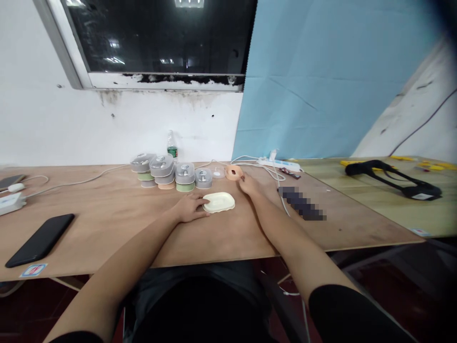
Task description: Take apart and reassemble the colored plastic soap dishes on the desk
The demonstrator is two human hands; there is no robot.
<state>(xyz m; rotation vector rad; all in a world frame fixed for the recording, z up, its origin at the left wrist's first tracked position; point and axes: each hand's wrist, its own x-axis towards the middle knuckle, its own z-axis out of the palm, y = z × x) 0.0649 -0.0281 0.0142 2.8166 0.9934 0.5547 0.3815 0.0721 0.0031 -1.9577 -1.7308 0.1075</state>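
Observation:
A shallow cream-coloured tray [219, 202] with rounded ends lies on the table in front of me. My left hand [189, 208] holds its left end, with fingertips on the rim and the thumb stretched along the near side. Farther back, my right hand [250, 185] pinches the right edge of a peach-orange plastic piece [233, 172] with a dark opening in it. Next to that piece, on its left, lies a clear round lid [217, 172]. The fingertips of my right hand are partly hidden by the hand itself.
Stacked containers with grey lids [162, 166] and one lone low container [203, 178] stand at the back left. A bottle [172, 144] is behind them. A black phone [40, 239] lies left; a power strip [279, 164], cables and a blurred-out dark object [302, 203] are right.

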